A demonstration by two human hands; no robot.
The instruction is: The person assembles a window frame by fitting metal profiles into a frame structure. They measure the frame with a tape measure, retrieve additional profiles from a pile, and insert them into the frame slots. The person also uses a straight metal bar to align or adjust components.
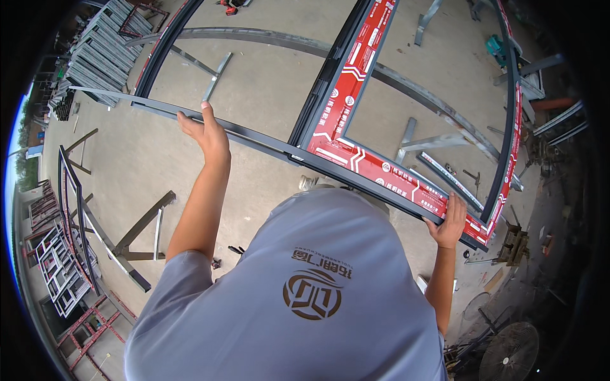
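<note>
At ten o'clock, your left hand (206,134) grips a grey strip (255,138) along the window frame (356,162); at three, your right hand (450,222) clasps its red-taped edge, seemingly steadying it. Toward twelve, the frame crosses a steel beam (273,38), presumably for support.

Bright centre, dark warped edges

1. Dark window frame (365,186), split by a mullion (325,82), roughly level over a grey beam (267,38).
2. Red-and-white film (328,127) on its right section.
3. Slim grey strip (111,93) along the frame's near edge, jutting past its left corner.
</note>
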